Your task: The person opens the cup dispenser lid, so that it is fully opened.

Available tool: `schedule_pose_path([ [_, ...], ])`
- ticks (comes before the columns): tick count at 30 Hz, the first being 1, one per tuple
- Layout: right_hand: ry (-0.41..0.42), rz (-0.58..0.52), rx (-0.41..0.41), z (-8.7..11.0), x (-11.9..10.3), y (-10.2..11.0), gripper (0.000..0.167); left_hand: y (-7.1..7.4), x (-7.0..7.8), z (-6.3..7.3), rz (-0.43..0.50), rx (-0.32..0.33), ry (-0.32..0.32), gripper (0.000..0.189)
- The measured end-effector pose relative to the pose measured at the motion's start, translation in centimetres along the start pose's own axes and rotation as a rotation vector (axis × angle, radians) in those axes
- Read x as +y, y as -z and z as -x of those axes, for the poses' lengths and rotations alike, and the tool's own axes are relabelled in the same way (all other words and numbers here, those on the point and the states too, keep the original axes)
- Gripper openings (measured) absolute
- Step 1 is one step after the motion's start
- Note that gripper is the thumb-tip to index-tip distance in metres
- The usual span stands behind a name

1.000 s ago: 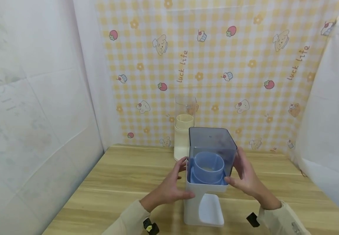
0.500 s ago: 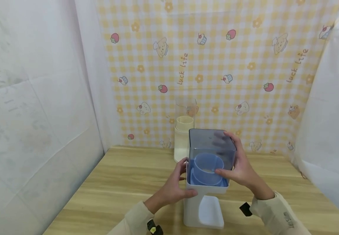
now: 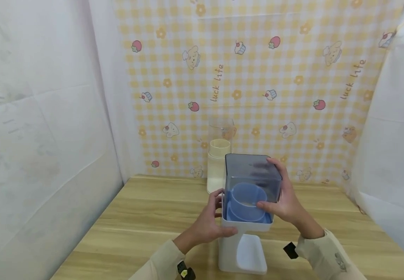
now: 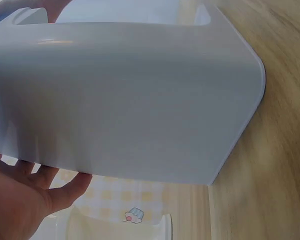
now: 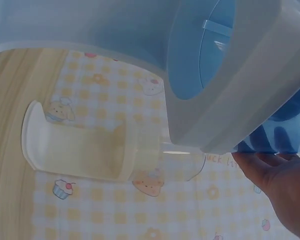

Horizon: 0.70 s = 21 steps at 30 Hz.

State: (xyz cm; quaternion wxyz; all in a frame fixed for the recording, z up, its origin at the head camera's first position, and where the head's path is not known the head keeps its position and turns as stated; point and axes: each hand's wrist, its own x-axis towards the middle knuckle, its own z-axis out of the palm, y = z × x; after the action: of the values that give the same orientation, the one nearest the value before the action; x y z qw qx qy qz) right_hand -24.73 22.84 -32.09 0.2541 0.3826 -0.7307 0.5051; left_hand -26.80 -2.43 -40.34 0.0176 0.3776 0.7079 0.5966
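Observation:
In the head view a white cup dispenser (image 3: 228, 252) stands on the wooden table, its foot tray toward me. On its top sits a see-through smoky cover (image 3: 245, 165) around a blue round sleeve (image 3: 247, 210). My left hand (image 3: 209, 223) holds the body's left side, thumb in front and fingers behind; in the left wrist view its fingertips lie along the white wall's edge. My right hand (image 3: 286, 202) grips the cover's right side, thumb on the front face and fingers over the back corner. The right wrist view shows the round opening under the top.
Behind the white dispenser stands a cream one (image 3: 216, 173) with a clear tube on top, close to the yellow checked cloth (image 3: 254, 112). White sheeting (image 3: 48, 147) hangs at both sides. The wooden tabletop (image 3: 146, 210) stretches around.
My right hand has moved from the cover's lower right edge up and inward, now gripping the cover itself. The left hand has barely shifted; the dispenser stays in place.

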Motion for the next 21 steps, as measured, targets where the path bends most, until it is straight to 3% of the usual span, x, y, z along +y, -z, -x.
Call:
schedule_pose_path([
  [4, 0.014, -0.008, 0.009, 0.14, 0.13, -0.02, 0.109, -0.08, 0.00, -0.13, -0.008, -0.008, 0.018, 0.100],
  [21, 0.100, -0.111, 0.060, 0.32, 0.20, -0.40, 0.101, -0.43, -0.35, -0.03, -0.003, 0.026, -0.018, 0.099],
])
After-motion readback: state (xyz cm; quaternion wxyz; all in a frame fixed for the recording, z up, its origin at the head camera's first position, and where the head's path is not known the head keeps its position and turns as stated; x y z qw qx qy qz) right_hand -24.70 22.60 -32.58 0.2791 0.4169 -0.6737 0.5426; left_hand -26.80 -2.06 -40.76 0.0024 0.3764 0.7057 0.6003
